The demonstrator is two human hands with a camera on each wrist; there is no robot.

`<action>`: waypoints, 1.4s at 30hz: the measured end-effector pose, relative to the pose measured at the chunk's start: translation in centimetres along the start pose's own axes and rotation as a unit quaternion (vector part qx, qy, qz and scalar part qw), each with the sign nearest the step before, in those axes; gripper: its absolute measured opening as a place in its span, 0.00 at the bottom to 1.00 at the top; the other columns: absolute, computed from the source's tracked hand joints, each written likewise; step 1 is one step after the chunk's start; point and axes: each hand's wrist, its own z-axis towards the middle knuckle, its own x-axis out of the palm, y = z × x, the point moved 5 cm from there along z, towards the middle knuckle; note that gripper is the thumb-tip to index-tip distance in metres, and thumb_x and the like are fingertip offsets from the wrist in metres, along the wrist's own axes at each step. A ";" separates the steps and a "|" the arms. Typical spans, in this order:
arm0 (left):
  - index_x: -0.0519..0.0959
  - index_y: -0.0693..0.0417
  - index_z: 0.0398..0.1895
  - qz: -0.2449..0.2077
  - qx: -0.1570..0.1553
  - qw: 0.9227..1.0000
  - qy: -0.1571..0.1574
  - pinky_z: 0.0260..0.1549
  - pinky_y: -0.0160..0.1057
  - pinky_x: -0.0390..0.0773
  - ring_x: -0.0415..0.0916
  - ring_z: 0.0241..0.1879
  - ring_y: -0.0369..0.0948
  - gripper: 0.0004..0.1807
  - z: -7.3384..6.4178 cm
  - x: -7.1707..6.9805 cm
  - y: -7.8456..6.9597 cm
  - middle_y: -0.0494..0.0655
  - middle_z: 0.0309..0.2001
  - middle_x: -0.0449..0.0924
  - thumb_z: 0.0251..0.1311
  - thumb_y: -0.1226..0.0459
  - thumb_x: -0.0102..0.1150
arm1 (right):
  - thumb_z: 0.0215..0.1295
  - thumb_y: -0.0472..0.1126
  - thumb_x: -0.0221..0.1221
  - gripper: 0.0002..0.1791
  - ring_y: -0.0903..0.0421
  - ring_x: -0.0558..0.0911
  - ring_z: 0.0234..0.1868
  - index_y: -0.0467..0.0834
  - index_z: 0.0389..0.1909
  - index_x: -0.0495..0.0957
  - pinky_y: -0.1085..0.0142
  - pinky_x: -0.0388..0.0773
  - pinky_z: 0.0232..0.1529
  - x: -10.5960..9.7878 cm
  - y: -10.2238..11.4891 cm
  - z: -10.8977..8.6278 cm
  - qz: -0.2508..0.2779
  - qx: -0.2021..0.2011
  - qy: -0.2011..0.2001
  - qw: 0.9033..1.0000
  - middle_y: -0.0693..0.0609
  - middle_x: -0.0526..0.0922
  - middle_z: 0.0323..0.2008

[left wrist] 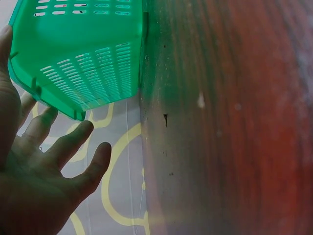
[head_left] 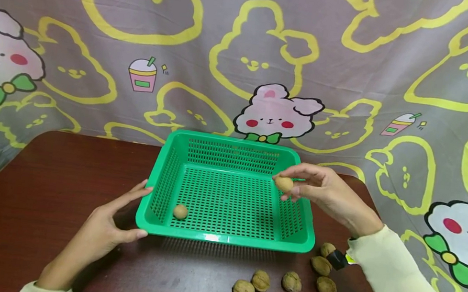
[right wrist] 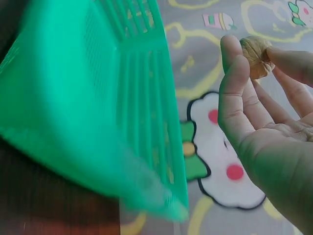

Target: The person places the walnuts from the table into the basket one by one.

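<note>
A green plastic basket [head_left: 223, 238] with slotted walls stands on the table. My right hand [head_left: 320, 192] is over its right side and pinches a walnut [right wrist: 257, 56] between thumb and fingertips, above the rim. Inside the basket, near the front left corner, lies one round walnut [head_left: 180, 211]. At the basket's left side is my left hand [head_left: 105, 227], its thumb at the front corner and a fingertip at the left rim. The left wrist view shows those fingers [left wrist: 71, 144] spread and fairly straight beside the basket wall.
On the dark wooden table [head_left: 61, 179], several walnuts [head_left: 243, 291] lie in front of the basket. Two hollow-looking shell halves [head_left: 326, 286] lie by the right forearm, near another walnut [head_left: 328, 249]. A patterned cloth [head_left: 225, 68] hangs behind the table.
</note>
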 end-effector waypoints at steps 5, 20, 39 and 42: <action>0.74 0.43 0.74 0.005 0.001 1.000 -0.002 0.58 0.16 0.66 0.62 0.67 0.13 0.48 0.0 -0.1 -0.1 0.49 0.78 0.67 0.45 0.67 0.84 | 0.75 0.34 0.60 0.17 0.45 0.90 0.48 0.42 0.62 0.80 0.56 0.84 0.53 1.5 0.3 3.1 0.024 0.017 0.010 1.000 0.47 0.84 0.60; 0.75 0.43 0.74 0.025 0.006 1.000 -0.010 0.56 0.17 0.69 0.62 0.67 0.13 0.48 -0.2 -0.2 0.1 0.48 0.78 0.69 0.44 0.66 0.85 | 0.72 0.33 0.63 0.18 0.34 0.86 0.54 0.40 0.61 0.81 0.58 0.83 0.50 6.7 -2.1 12.4 0.075 0.045 0.057 0.994 0.43 0.84 0.59; 0.75 0.40 0.73 0.018 -0.012 1.000 -0.004 0.58 0.15 0.64 0.62 0.66 0.12 0.48 0.1 0.1 0.1 0.50 0.77 0.69 0.44 0.63 0.86 | 0.72 0.29 0.59 0.18 0.48 0.89 0.43 0.38 0.61 0.82 0.52 0.85 0.50 13.8 -6.7 17.5 -0.015 0.072 0.174 0.982 0.46 0.86 0.53; 0.75 0.39 0.73 0.018 -0.016 1.000 -0.004 0.59 0.14 0.61 0.62 0.66 0.12 0.49 0.1 0.1 0.1 0.49 0.78 0.69 0.43 0.64 0.86 | 0.72 0.29 0.59 0.18 0.50 0.89 0.41 0.39 0.60 0.83 0.55 0.85 0.47 14.4 -7.1 17.9 -0.028 0.073 0.178 0.981 0.46 0.85 0.56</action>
